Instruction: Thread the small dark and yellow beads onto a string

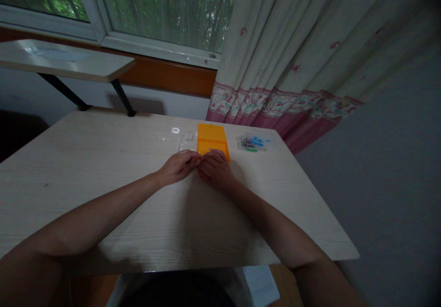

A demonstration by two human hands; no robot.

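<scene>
Meeting at the fingertips, my left hand (175, 167) and right hand (217, 171) sit at the near edge of an open orange plastic case (212, 132) on the pale wood-grain table (103, 160). Fingers are curled inward on both; a glint of orange shows between them, too small for me to identify, so I cannot tell whether either grasps anything. Just left of the case lies a clear plastic tray (188, 138); farther right, apart from it, a clear container (240, 144) shows blue pieces (257, 140).
</scene>
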